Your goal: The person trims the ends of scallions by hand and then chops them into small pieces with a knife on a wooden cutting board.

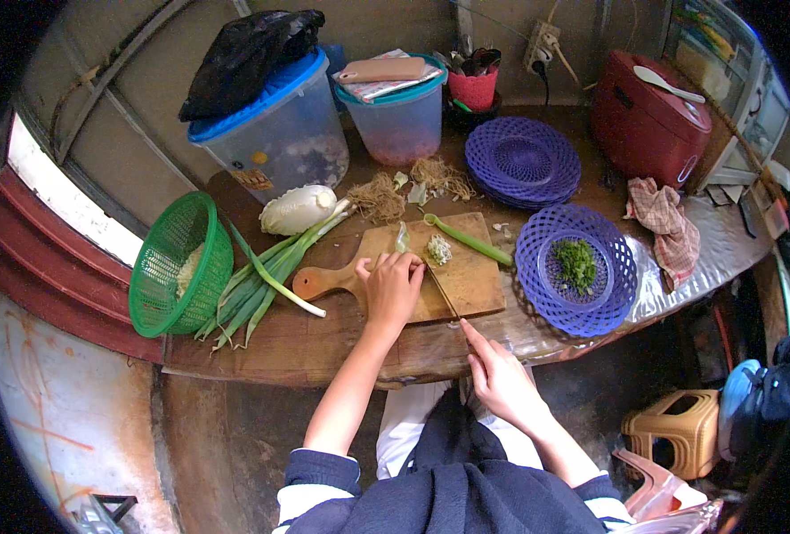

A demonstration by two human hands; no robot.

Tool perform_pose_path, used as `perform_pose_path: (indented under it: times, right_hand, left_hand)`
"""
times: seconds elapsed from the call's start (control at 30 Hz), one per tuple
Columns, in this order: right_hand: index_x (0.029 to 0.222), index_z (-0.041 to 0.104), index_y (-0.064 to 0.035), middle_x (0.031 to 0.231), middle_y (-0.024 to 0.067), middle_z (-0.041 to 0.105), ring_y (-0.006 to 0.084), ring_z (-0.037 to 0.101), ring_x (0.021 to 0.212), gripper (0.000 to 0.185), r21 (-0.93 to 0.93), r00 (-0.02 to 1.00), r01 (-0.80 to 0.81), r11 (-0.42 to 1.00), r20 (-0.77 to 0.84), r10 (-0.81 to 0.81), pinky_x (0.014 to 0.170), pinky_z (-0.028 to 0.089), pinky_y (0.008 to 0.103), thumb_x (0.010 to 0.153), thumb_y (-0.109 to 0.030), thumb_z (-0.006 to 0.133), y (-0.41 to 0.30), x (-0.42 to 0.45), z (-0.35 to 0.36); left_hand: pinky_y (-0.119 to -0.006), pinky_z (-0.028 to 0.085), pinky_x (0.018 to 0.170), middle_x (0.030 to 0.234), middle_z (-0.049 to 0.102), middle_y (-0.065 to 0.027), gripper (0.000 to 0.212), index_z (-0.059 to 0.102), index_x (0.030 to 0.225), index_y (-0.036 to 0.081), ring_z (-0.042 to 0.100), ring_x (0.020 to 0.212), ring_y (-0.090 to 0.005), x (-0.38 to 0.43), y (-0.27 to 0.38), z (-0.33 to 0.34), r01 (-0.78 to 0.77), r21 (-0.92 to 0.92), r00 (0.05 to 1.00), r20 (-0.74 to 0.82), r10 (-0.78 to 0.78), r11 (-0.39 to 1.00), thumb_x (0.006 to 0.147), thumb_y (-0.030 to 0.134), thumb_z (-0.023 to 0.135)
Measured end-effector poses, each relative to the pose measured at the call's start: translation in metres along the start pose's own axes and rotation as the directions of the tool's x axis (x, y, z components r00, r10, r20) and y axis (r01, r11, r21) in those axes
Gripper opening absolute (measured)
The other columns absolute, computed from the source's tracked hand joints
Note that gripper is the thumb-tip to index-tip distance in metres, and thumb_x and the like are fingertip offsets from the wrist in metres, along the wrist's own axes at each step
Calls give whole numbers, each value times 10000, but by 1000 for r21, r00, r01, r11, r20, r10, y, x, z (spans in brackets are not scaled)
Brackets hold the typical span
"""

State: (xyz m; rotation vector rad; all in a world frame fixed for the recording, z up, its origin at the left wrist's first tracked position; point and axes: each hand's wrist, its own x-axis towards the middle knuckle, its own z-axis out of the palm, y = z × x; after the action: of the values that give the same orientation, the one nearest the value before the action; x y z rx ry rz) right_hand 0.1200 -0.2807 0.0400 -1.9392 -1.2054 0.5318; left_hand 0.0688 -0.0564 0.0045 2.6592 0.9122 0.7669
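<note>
A kitchen knife (443,287) rests on the wooden cutting board (481,294), its handle in my right hand (501,374) with the index finger stretched along it. Beside the blade's far end my left hand (395,280) presses curled fingers on the board; what they hold is mostly hidden, perhaps a spring onion's white part. Chopped white pieces (439,249) lie just right of the blade. A green stalk (469,239) crosses the board's far right corner. Spring onions (268,267) lie to the left, beside a Chinese cabbage (299,209). Chopped greens (575,265) sit in a purple woven plastic plate (531,294).
A green basket (144,294) stands at the left table edge. Behind are root trimmings (376,197), two lidded tubs (281,147), (401,127) and stacked purple plates (523,160). To the right are a red rice cooker (642,127) and a checked cloth (668,233).
</note>
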Motion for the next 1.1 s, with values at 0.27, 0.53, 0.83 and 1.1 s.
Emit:
perform_pose_path:
  times: [0.27,0.53,0.83,1.1]
  right_hand:
    - [1427,385,-109,917,279,582,437,596,855,519,50,1000,15,999,-2,-15,808,478,491,919,-107,491,4,6,-1]
    - [1432,375,-108,919,275,576,437,600,832,532,-18,1000,6,1000,23,-5,771,487,492,916,-99,502,-8,4,-3]
    - [1440,364,-138,862,266,559,456,612,747,553,-92,1000,-2,996,6,2,690,511,514,908,-86,503,-7,12,10]
    - [1456,337,-205,855,271,555,476,615,739,571,-226,994,-84,971,45,96,672,520,524,915,-112,496,-8,5,11]
  left_hand:
    - [-442,266,956,843,636,8,63,688,843,131,580,894,-174,-2,-5,-6,-35,-10,999,-19,35,999,829,192,678]
    - [-455,272,959,847,632,0,57,686,830,109,578,886,-184,-2,-6,-3,-47,13,998,-39,47,999,813,162,675]
    - [-446,273,957,879,629,-17,71,673,842,96,570,919,-190,-4,-2,-1,-46,58,997,-53,49,997,827,162,652]
    - [-432,271,943,852,624,3,75,676,823,117,570,905,-173,-6,-1,-1,9,26,998,-68,-7,1000,848,182,651]
